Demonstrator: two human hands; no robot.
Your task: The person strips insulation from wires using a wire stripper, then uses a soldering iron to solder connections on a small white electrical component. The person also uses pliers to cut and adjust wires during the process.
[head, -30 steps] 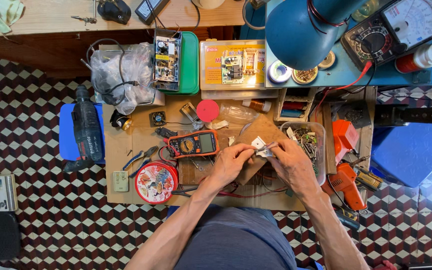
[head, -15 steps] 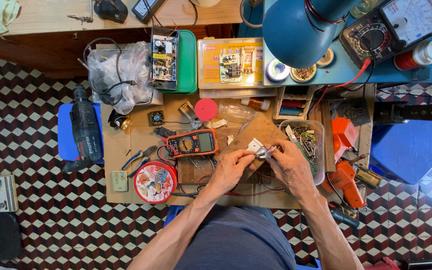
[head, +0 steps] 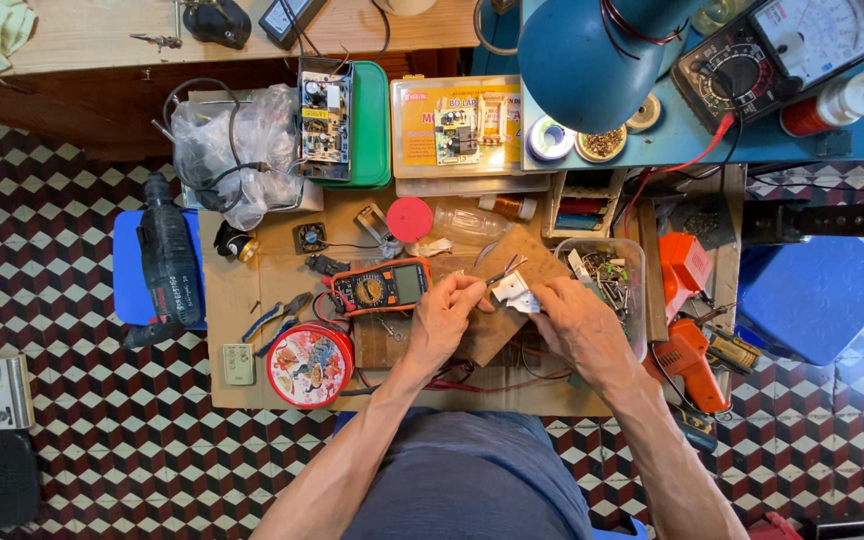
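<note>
Low cardboard-topped bench on a checkered tile floor, seen from above.

1. Left hand [head: 444, 318]: fingers curled, thumb and forefinger pinched on a pair of thin tweezers [head: 504, 272] whose tips point up and to the right, over the wooden board [head: 512, 262].
2. Right hand [head: 574, 322]: fingers bent inward, fingertips closed on the small white part [head: 512, 292]. The part sits between the 2 hands, just above the board, near the middle of the bench. The tweezers' grip end meets the part; whether they touch it cannot be told.
3. Orange meter [head: 382, 288]: lies flat just left of the left hand, screen up, red and black leads trailing beneath the wrists.
4. Round red tin [head: 309, 365]: front left of the bench, lid on, near the left forearm.
5. Blue-handled pliers [head: 274, 318]: beside the tin, above it.
6. Clear plastic tub [head: 628, 300]: just right of the right hand, holding small metal parts.
7. Orange tool [head: 694, 350]: right edge of the bench, beyond the tub.
8. Red round lid [head: 409, 219]: behind the meter, next to a clear plastic bottle [head: 470, 222] lying on its side.
9. Black drill [head: 165, 262]: on a blue stool [head: 124, 280] left of the bench, well apart from the hands.
10. Blue desk lamp [head: 582, 60]: shade overhanging the blue shelf at the rear.
11. Dial meter [head: 787, 45]: top right, on the blue shelf, red lead running down.
12. Circuit board [head: 324, 120]: on a green tray [head: 372, 125], rear left, beside a clear plastic bag [head: 232, 150] of cables.
</note>
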